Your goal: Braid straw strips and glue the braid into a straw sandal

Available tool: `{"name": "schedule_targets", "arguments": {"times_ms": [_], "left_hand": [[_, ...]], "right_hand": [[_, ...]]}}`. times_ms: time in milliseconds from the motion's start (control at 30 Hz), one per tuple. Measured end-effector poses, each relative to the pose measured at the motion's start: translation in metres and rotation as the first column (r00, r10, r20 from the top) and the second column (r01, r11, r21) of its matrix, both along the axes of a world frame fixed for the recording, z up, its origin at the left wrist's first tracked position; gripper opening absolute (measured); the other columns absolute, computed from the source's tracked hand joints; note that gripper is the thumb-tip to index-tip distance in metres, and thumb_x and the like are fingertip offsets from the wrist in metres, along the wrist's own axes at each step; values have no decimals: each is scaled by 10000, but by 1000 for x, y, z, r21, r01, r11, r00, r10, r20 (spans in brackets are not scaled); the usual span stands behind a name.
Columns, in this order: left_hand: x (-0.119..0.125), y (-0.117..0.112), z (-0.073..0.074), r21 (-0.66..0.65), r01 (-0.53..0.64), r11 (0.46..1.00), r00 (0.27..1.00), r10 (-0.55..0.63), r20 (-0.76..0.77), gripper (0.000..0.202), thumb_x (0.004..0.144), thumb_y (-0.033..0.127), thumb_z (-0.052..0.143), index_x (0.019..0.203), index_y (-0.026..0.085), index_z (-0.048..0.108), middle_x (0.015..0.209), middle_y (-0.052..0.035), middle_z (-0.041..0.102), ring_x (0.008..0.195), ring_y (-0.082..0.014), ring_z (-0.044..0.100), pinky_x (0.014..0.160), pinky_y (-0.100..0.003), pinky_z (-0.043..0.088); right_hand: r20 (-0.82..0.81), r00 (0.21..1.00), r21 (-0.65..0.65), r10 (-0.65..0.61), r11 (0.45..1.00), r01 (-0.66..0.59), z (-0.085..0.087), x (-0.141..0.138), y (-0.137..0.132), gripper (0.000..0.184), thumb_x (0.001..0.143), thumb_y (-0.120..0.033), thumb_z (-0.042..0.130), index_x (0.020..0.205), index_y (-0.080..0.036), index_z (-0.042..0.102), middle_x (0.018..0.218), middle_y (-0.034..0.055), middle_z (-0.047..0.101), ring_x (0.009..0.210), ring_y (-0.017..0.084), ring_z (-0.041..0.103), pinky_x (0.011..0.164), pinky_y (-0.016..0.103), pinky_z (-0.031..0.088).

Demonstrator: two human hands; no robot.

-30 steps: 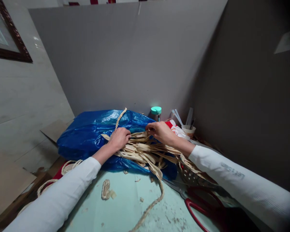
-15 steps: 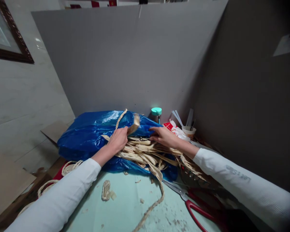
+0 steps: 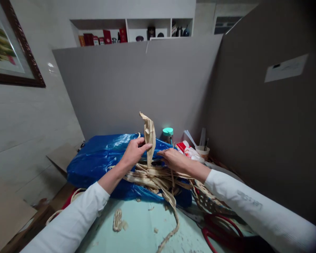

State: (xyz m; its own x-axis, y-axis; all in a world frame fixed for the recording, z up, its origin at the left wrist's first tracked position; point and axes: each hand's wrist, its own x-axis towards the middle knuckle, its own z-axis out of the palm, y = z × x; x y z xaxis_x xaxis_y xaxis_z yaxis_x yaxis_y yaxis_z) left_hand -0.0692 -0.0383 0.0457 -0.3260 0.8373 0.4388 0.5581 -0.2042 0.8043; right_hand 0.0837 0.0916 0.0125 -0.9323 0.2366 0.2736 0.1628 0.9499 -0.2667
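Observation:
My left hand [image 3: 133, 153] pinches a flat dried straw strip [image 3: 149, 135] and holds it upright above a heap of pale straw strips [image 3: 151, 175]. That heap lies on a blue plastic bag [image 3: 100, 158]. My right hand [image 3: 173, 159] rests on the heap just right of the raised strip, fingers curled on the strands near its lower end. A braided straw cord [image 3: 173, 218] runs from the heap down across the pale green tabletop [image 3: 137, 235].
Red-handled scissors [image 3: 218, 233] lie at the lower right beside a woven basket piece [image 3: 208, 200]. A teal-capped bottle [image 3: 168, 133], a red-and-white packet [image 3: 185, 150] and a cup of tools [image 3: 202, 150] stand at the back. Grey partition boards enclose the back and right. A small braid scrap [image 3: 117, 220] lies on the table.
My left hand has pulled one straw strip out of the heap and raised it upright. My right hand slid left toward its base. The camera tilted up, showing a shelf above the partition.

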Motion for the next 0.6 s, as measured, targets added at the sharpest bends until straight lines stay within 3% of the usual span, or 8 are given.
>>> {"name": "schedule_targets", "arguments": {"times_ms": [67, 133, 200, 267, 333, 400, 533, 600], "left_hand": [[9, -8, 5, 3, 52, 999, 995, -52, 89, 282, 747, 391, 641, 835, 130, 701, 714, -12, 658, 665, -168, 571, 645, -274, 451], [20, -18, 8, -5, 106, 994, 981, -104, 164, 311, 743, 401, 644, 878, 130, 713, 711, -12, 646, 646, -156, 553, 625, -263, 436], [33, -29, 9, -19, 147, 989, 965, -139, 221, 332, 745, 407, 643, 907, 126, 718, 715, -20, 641, 642, -154, 549, 617, -260, 429], [47, -42, 9, -29, 157, 987, 956, -145, 254, 345, 752, 418, 636, 905, 118, 711, 691, -22, 627, 619, -153, 537, 593, -260, 420], [64, -57, 9, -31, 146, 989, 958, -133, 255, 344, 787, 429, 605, 920, 126, 699, 678, -15, 616, 617, -154, 529, 596, -262, 420], [83, -72, 5, -33, 128, 991, 966, -117, 229, 321, 820, 427, 572, 912, 141, 686, 676, -9, 610, 639, -163, 534, 619, -269, 427], [119, -95, -10, -18, 25, 1000, 988, -22, 150, 287, 879, 416, 487, 894, 171, 634, 783, -33, 630, 786, -206, 568, 735, -304, 441], [133, -99, -20, -13, -35, 999, 992, 36, 117, 270, 917, 373, 407, 922, 183, 599, 886, -61, 646, 878, -221, 579, 817, -325, 432]], "right_hand": [[-143, 990, -201, 1, 979, -31, 19, 9, -2, 213, 895, -259, 570, 1013, -178, 728, 1012, 127, 729, 999, 263, 658, 901, 370, 464], [-272, 962, -406, -11, 908, -104, 36, 18, -11, 297, 904, -388, 538, 1013, -188, 729, 1034, 118, 730, 1022, 277, 655, 912, 391, 462], [-370, 929, -584, -24, 784, -212, 49, 25, -27, 475, 923, -538, 422, 1037, -180, 712, 1042, 119, 731, 998, 266, 670, 902, 411, 479], [-441, 896, -715, -48, 622, -318, 57, 30, -49, 617, 913, -635, 319, 1044, -161, 691, 1022, 132, 735, 938, 253, 690, 864, 421, 508], [-496, 862, -790, -107, 467, -397, 59, 32, -74, 587, 872, -645, 406, 1034, -148, 671, 987, 136, 740, 899, 250, 700, 839, 418, 525], [-541, 814, -821, -213, 343, -456, 55, 32, -97, 444, 816, -546, 591, 1018, -154, 643, 941, 111, 746, 866, 232, 703, 833, 394, 532], [-540, 694, -835, -477, 194, -515, 41, 27, -126, 233, 877, -384, 614, 922, -157, 595, 776, 44, 702, 719, 169, 677, 745, 334, 552], [-485, 655, -852, -579, 144, -503, 35, 23, -131, 225, 931, -357, 573, 987, -141, 605, 849, 39, 681, 723, 153, 658, 701, 327, 556]]}}
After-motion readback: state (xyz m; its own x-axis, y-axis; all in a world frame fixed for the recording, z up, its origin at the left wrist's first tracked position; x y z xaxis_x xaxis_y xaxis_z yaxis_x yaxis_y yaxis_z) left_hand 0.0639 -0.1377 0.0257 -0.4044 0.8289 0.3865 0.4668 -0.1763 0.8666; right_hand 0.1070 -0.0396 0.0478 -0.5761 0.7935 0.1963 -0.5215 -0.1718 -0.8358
